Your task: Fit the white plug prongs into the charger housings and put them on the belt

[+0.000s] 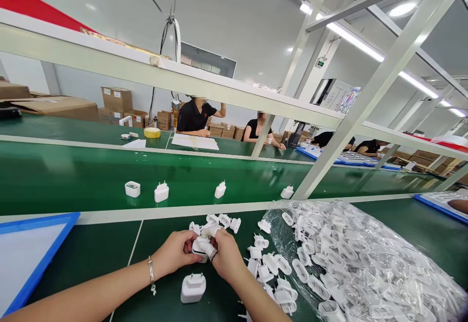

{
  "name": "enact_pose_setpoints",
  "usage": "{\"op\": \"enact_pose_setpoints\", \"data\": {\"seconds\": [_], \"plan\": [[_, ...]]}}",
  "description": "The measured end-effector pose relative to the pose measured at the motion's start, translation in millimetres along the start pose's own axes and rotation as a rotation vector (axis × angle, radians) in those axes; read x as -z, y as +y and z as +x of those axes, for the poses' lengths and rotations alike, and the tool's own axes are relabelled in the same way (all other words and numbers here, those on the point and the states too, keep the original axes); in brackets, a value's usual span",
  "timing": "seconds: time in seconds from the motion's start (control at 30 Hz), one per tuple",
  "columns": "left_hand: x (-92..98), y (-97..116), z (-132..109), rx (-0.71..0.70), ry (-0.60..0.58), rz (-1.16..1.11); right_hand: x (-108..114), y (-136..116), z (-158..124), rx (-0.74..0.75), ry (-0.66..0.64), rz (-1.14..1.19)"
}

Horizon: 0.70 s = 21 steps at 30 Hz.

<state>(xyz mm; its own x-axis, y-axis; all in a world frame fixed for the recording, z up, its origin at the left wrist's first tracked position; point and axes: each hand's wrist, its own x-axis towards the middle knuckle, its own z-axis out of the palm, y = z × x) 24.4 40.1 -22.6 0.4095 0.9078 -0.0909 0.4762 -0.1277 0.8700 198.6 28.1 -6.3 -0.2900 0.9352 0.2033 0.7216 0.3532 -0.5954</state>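
Both my hands meet over the near green bench. My left hand (174, 252) is closed round a white charger body (200, 250). My right hand (226, 256) pinches a small white plug part against the top of that body. Just in front of my hands a finished white charger (193, 288) stands with its pins up. Loose white plug parts (272, 268) lie scattered right of my hands, and several more lie just beyond my fingers (219, 220).
A clear plastic bag (365, 263) full of white plug parts fills the right side. A blue-framed tray (25, 253) sits at the left. White chargers (161, 192) stand spaced along the green conveyor belt (73, 175). Several people work at the far side, behind a white metal frame (358, 117).
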Motion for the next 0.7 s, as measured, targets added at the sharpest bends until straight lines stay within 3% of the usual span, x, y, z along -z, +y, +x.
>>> {"op": "enact_pose_setpoints", "data": {"seconds": [0.1, 0.27, 0.4, 0.53, 0.7], "plan": [[0.8, 3.3, 0.4, 0.011, -0.016, -0.033, 4.2, -5.7, -0.9, -0.002, -0.066, -0.024], [3.6, 9.7, 2.0, 0.012, 0.004, 0.025, 11.5, -6.4, 1.6, 0.020, -0.065, -0.215], [4.1, 8.5, 2.4, -0.007, 0.014, 0.065, 16.1, -8.6, 3.2, -0.006, -0.158, -0.311], [4.5, 6.4, 0.9, -0.017, -0.002, 0.114, 10.1, -13.6, 0.5, -0.067, -0.171, -0.423], [5.4, 13.7, -3.6, -0.087, -0.016, 0.185, -0.3, -13.7, -5.5, -0.074, -0.163, -0.405]]}}
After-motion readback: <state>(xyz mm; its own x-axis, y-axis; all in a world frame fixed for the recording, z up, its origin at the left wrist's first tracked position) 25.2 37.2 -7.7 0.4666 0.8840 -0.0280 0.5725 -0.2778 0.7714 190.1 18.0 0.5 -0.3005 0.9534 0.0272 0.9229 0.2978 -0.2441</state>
